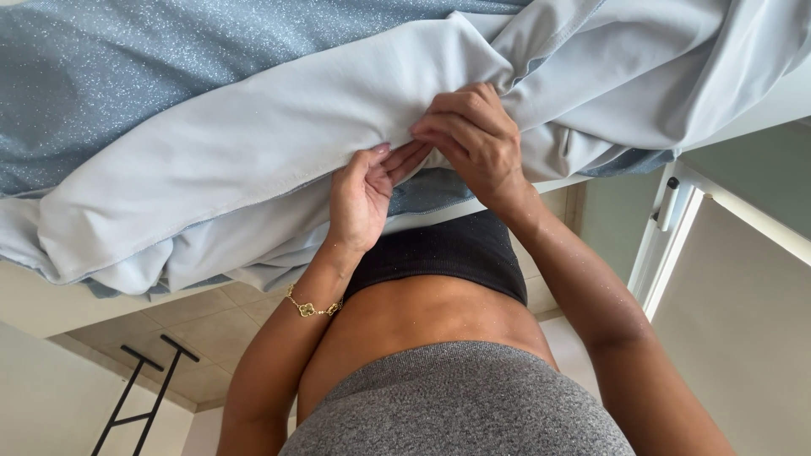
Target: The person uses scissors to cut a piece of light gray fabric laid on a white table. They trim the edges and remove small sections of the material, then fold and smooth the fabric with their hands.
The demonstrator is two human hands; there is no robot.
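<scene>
The left hand (365, 196) pinches the pale blue fabric (253, 169), fingers together on its edge; a gold bracelet (312, 308) circles that wrist. The right hand (473, 139) grips a fold just beside it, fingers curled shut.

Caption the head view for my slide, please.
Both hands, left and right, pinch a pale blue fabric edge.

Under your left hand (361, 201) and right hand (475, 139): pale blue cloth (253, 160), smooth, matt lining side. Beyond your hands, glitter fabric (169, 76), sparkly, rougher. Left wrist: gold metal bracelet (312, 309), shiny. Below: matt floor tiles (203, 329).
</scene>
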